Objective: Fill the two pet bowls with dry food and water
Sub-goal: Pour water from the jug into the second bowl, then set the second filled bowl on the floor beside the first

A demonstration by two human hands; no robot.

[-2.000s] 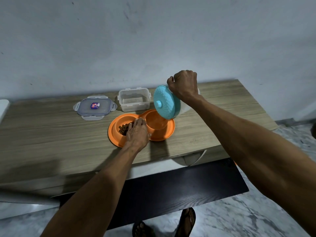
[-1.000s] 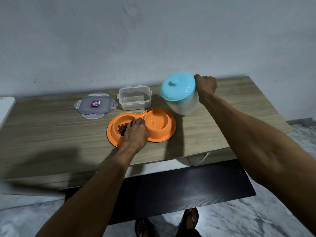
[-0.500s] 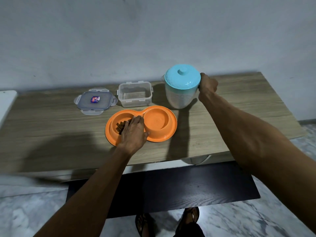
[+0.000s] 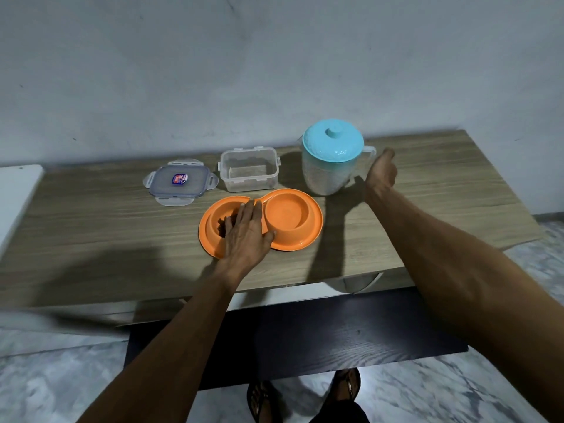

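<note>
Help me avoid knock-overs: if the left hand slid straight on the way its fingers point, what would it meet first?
Probably the open clear container, standing just beyond the orange double bowl that the left hand lies flat across. One view, so the gap is uncertain.

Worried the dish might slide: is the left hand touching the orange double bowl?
Touching. The head view shows the left hand lying flat on the orange double bowl, fingers over the food side, thumb on its rim.

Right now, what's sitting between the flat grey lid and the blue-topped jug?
The open clear box stands between the lid and the jug, in the head view.
</note>
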